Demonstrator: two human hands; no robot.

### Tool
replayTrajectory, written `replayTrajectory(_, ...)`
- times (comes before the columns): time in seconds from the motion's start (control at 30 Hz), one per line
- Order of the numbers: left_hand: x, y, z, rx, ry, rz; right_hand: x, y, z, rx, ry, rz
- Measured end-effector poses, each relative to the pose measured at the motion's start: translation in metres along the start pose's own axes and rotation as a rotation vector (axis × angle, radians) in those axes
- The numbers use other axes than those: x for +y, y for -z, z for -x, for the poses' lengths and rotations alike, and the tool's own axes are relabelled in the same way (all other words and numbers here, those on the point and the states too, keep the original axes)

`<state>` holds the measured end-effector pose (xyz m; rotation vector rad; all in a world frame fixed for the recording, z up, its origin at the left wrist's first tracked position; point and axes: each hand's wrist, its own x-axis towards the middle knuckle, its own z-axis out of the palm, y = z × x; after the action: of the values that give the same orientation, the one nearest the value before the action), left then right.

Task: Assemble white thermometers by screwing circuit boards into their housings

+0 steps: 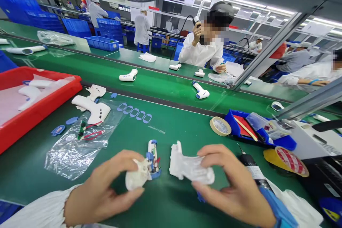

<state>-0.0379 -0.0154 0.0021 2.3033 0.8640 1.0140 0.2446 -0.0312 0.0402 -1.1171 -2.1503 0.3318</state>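
Note:
Between thumb and fingers, my left hand [107, 185] grips a white device half [137, 174] with a blue rim, green board and red wires [154, 160] at its upper right end. My right hand [227, 181] pinches the handle of an empty-looking white shell half [191, 165], its inner side up. A gap of green mat separates the two pieces. Part of a small blue piece [200, 196] shows below my right hand. Up and to the left, white shells [92, 108] and a green board with red wires [82, 130] lie on a clear plastic bag [77, 153].
A red tray [53, 101] stands left, and blue oval rings [134, 113] lie mid-table. On the right are a tape roll [220, 126], a blue bin [287, 142] and an electric screwdriver [253, 169]. White devices [201, 91] rest on the green belt. A person [204, 46] sits opposite.

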Motion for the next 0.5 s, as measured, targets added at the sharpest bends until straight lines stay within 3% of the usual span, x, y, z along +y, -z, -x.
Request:
replayTrajectory(0.13, -0.010, 0.001, 0.028, 0.271, 0.265, 0.131, 0.029, -0.005, 0.007, 0.239, -0.236, 0.021)
replayTrajectory(0.2, -0.007, -0.003, 0.037, 0.370, 0.343, 0.169, 0.040, -0.012, 0.010, 0.245, -0.319, 0.065)
replayTrajectory(0.33, 0.005, -0.020, 0.043, 0.441, 0.394, 0.241, 0.032, -0.026, 0.019, 0.142, -0.425, 0.153)
replayTrajectory(0.4, 0.011, -0.032, 0.042, 0.458, 0.375, 0.246, 0.013, -0.036, 0.023, 0.024, -0.532, -0.058)
replayTrajectory(0.5, 0.019, -0.056, 0.040, 0.462, 0.316, 0.178, -0.019, -0.057, 0.023, -0.196, -0.672, -0.591)
